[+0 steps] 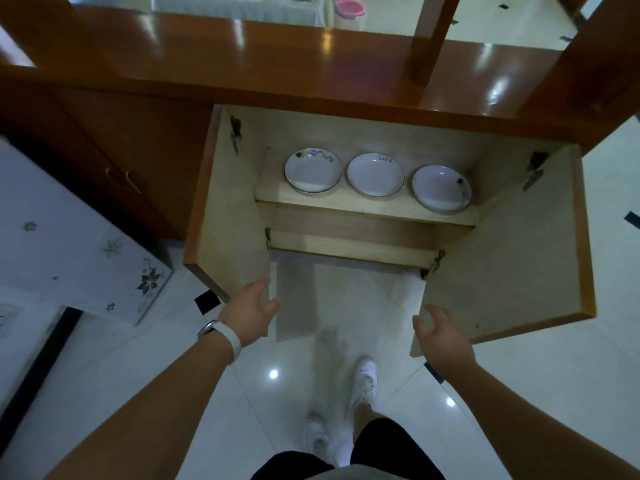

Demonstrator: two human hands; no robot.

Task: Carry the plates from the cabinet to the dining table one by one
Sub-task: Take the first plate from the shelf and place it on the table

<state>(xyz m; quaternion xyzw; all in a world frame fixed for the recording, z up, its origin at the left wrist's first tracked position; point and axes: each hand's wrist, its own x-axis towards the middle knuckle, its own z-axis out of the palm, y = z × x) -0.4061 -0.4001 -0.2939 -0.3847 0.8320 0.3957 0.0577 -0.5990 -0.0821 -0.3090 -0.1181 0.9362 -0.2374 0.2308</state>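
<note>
Standing over the open cabinet (346,109), you are looking down at three plates (375,174) sitting in a row on its upper shelf (367,206), just above the centre of the frame, each apart from its neighbour. All three are showing white, round and shallow, with a thin dark line at the rim. The left plate (313,170) is carrying a coloured pattern along its far rim, the middle plate (375,178) is showing small dark writing near its far edge, and the right plate (441,188) is bearing a dark motif on its right side. Your left hand (251,313) is hovering with fingers loosely spread at the lower corner of the left door (228,216), holding nothing; whether it is touching the door cannot be told. Your right hand (441,336) is hanging relaxed and spread by the lower edge of the right door (519,244), gripping nothing. A white band (230,337) is circling your left wrist. The cabinet's glossy brown top (277,53) is running across the upper frame, a white box with flower prints (69,254) is filling the left side, and your white shoes (365,375) are standing on shiny pale floor tiles (173,375) at the bottom centre.
</note>
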